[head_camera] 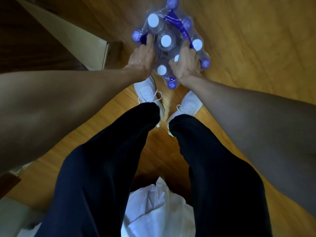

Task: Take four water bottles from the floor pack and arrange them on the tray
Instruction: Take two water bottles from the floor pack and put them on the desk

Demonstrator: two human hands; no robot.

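A shrink-wrapped pack of water bottles stands on the wooden floor just ahead of my feet, seen from above. Several clear bottles with white caps show through the torn plastic, and purple-capped ones sit around the edge. My left hand grips the pack's left side, fingers curled on the purple wrap. On the right side, my right hand holds the wrap and partly covers a white cap. No tray is in view.
My white shoes and dark trouser legs fill the centre. A pale cabinet edge runs along the left. A white plastic bag lies on the floor between my legs.
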